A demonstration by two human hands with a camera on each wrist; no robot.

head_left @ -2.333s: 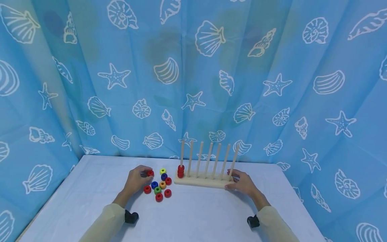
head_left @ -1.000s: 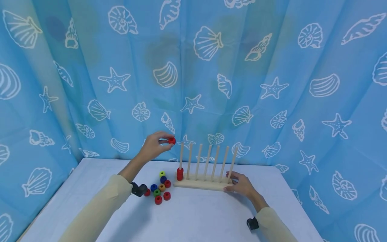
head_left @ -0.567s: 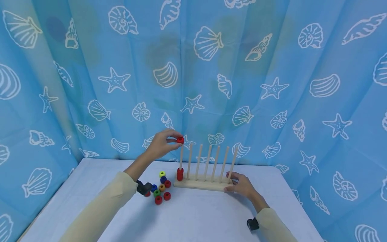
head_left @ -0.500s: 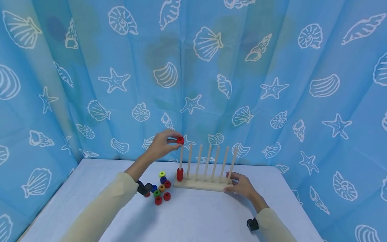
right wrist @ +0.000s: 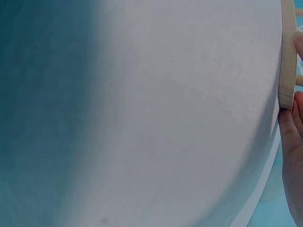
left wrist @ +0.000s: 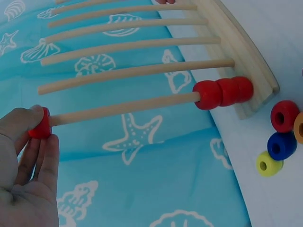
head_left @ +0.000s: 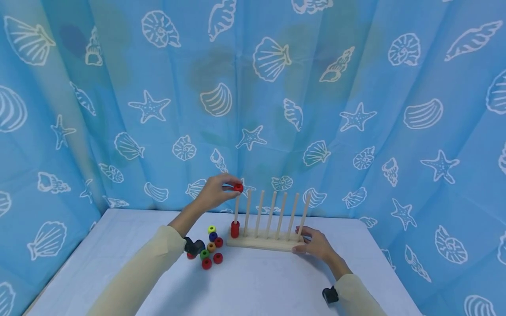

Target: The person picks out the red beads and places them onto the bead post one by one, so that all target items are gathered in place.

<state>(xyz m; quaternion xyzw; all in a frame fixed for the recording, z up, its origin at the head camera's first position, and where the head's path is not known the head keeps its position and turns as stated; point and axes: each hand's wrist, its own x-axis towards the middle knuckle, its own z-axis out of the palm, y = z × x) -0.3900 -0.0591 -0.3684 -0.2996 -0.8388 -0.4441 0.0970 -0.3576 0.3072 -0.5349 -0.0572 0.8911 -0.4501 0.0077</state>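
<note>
My left hand (head_left: 213, 192) pinches a red bead (head_left: 238, 188) between thumb and fingers at the top of the leftmost peg (head_left: 236, 213). In the left wrist view the held bead (left wrist: 41, 124) meets the peg's tip; how far the tip enters its hole is hidden. A short stack of red beads (left wrist: 222, 92) sits at the foot of that same peg. The wooden base (head_left: 261, 243) carries a row of upright pegs. At its right end my right hand (head_left: 316, 245) holds the base, thumb in front and fingers behind. The right wrist view shows only part of this hand (right wrist: 293, 146).
Left of the base lie several loose beads on the white table (head_left: 269, 285), among them a yellow bead (head_left: 211, 229), a green bead (head_left: 204, 254) and a red bead (head_left: 207, 263). My left wrist's black camera (head_left: 194, 246) partly covers some. A blue shell-patterned curtain (head_left: 253, 87) hangs behind.
My left hand has lifted the red bead from the table, up and rightward to the leftmost peg's top. Lately it shifted only slightly. The right hand keeps its hold on the base.
</note>
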